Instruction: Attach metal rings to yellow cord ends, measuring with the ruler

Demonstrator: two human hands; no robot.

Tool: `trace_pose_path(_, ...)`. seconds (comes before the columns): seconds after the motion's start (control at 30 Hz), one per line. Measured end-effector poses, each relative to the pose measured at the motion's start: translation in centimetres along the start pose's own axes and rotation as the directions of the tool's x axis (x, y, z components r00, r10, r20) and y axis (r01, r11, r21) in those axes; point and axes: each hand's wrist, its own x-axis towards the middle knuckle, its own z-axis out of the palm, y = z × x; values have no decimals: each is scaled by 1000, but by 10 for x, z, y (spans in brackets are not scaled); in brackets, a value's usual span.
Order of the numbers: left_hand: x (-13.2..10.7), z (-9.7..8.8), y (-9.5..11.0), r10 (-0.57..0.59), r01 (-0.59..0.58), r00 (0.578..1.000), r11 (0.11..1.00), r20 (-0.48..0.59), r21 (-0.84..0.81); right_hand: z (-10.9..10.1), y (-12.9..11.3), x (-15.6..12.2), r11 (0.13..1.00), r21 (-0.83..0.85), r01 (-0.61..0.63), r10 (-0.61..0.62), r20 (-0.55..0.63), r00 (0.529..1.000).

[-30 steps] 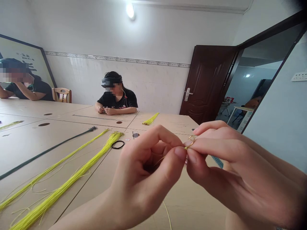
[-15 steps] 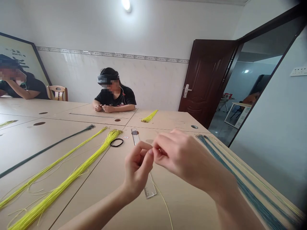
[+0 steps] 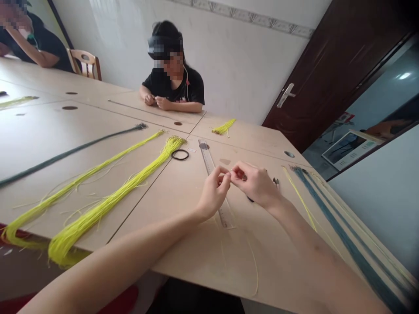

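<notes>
My left hand (image 3: 214, 194) and my right hand (image 3: 255, 183) meet fingertip to fingertip above a clear plastic ruler (image 3: 216, 183) on the light wooden table (image 3: 183, 209). Both pinch a small piece between thumb and fingers; it is too small to name. A thin yellow cord (image 3: 253, 266) trails from below the hands across the table toward the near edge. Both forearms stretch out over the table.
Long bundles of yellow cord (image 3: 111, 200) lie to the left, with a dark green bundle (image 3: 65, 155) beyond. Blue cords (image 3: 340, 235) run along the right edge. A black ring (image 3: 180, 154) lies by the ruler's far end. Two people sit at the far side.
My hands have moved away from the camera and down toward the table, still pinched together. The view has tilted down, showing the table's near edge.
</notes>
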Motion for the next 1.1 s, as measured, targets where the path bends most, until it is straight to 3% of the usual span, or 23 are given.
trace_pose_path(0.23,-6,5,-3,-54,15,976,983,210,182,24,22,-49,994,73,-82,94,-175,980)
trace_pose_path(0.37,-6,7,-7,-71,9,965,971,253,239,29,25,-58,988,122,-93,116,-198,973)
trace_pose_path(0.57,-7,7,-7,-85,-21,938,954,335,299,26,28,-62,995,101,-22,42,-202,978)
trace_pose_path(0.73,-7,7,-8,-90,-45,927,937,365,347,27,31,-64,996,92,7,10,-187,982)
trace_pose_path(1.1,-8,7,-11,-105,-51,929,913,354,405,28,30,-65,992,111,-53,67,-120,991)
